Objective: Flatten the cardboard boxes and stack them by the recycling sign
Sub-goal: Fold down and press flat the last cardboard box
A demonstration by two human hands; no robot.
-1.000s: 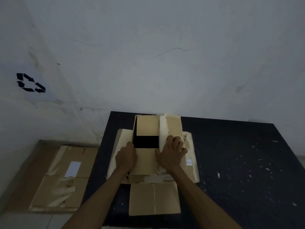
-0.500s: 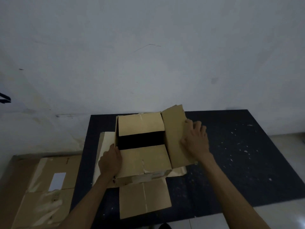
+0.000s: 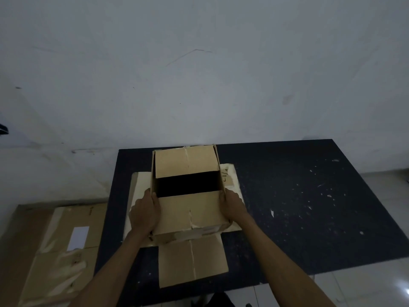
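A brown cardboard box (image 3: 188, 209) stands on the dark table (image 3: 298, 207), its top partly open with a black gap between two flaps. Side flaps lie spread out flat on the table to the left, right and front. My left hand (image 3: 143, 212) grips the box's left wall, thumb on top. My right hand (image 3: 232, 204) grips the right wall at its upper edge. On the floor to the left lies a pile of flattened cardboard (image 3: 64, 249). Only a sliver of the black recycling sign (image 3: 3, 129) shows at the left edge of the wall.
A pale wall stands right behind the table. The table's right half shows only white specks. Light floor tiles (image 3: 376, 284) show at the lower right. A dark shape (image 3: 221, 300), too dim to identify, shows under the table's front edge.
The raised right flap has been folded down flat. My right hand moved from that flap to the box's right wall. My left hand shifted up onto the left wall.
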